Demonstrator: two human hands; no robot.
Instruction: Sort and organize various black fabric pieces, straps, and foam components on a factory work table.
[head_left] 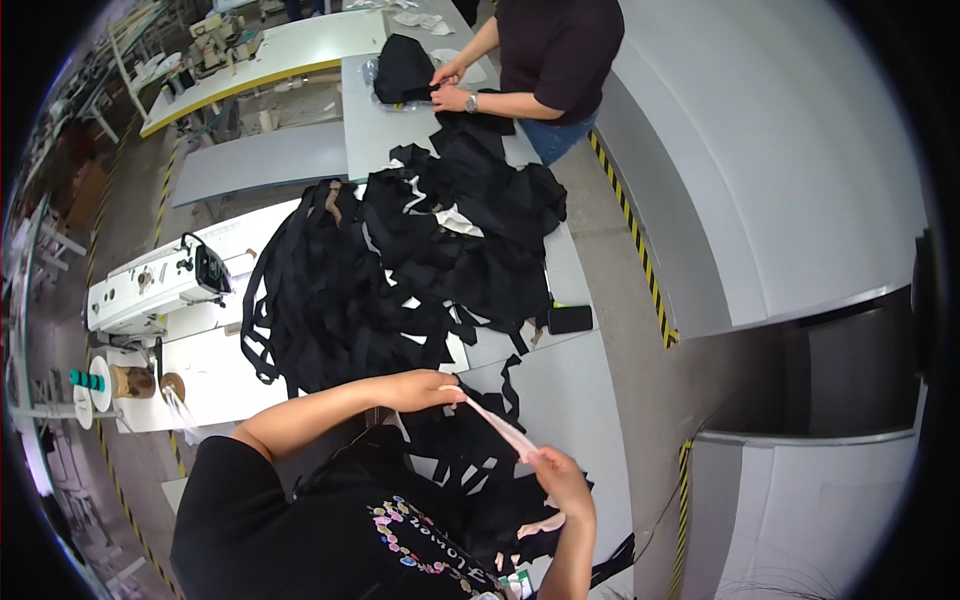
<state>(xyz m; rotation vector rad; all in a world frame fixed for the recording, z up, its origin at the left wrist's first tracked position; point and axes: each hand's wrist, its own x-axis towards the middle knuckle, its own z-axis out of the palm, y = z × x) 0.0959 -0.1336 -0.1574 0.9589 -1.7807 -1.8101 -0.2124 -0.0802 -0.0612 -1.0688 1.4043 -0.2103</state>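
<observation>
Stretched between my two hands is a pale pink fabric strip [500, 428], pulled fairly straight on a slant. My left hand [425, 390] pinches its upper end between thumb and fingers. Lower down and to the right, my right hand [562, 482] grips the other end, and a loose pink tail [541, 526] hangs below it. Beneath the strip, black fabric pieces [450, 435] lie on the table in front of me. Beyond my left hand spreads a large heap of black fabric pieces and straps [330, 290].
A white sewing machine [155, 285] stands at left, with thread spools [100, 382] nearer me. A black flat device [570, 319] rests by the table's right edge. Across the table, a co-worker's hands [452, 88] handle a black fabric item [404, 70]. Grey panels [790, 150] stand at right.
</observation>
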